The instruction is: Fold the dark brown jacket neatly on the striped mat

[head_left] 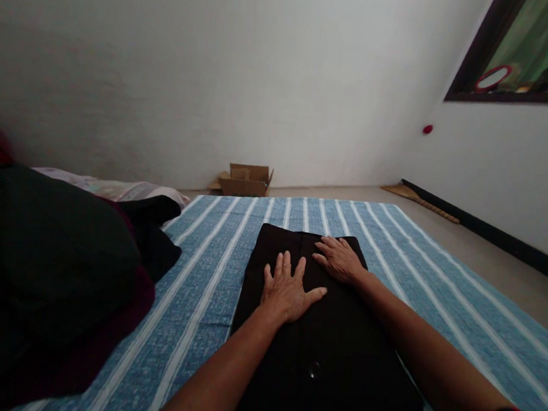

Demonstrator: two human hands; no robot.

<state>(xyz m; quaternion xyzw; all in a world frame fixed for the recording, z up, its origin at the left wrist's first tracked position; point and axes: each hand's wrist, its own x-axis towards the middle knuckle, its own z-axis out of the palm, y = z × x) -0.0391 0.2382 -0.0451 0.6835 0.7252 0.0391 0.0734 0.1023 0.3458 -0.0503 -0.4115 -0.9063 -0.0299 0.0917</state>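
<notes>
A black garment point(338, 347), folded into a flat rectangle with a round button showing near its lower part, lies on a blue and white striped sheet point(211, 251). My left hand point(286, 289) rests palm down on its left upper area, fingers spread. Farther up and to the right, my right hand point(339, 258) lies flat near the garment's far right corner, fingers stretched out. Neither hand grips anything. The cloth directly under both palms is hidden.
Dark clothes point(55, 262) are heaped on the left, with maroon cloth point(140, 309) below. An opened cardboard box point(246, 181) stands on the floor beyond the sheet's far edge, by the wall. A dark-framed window point(525, 55) is at upper right.
</notes>
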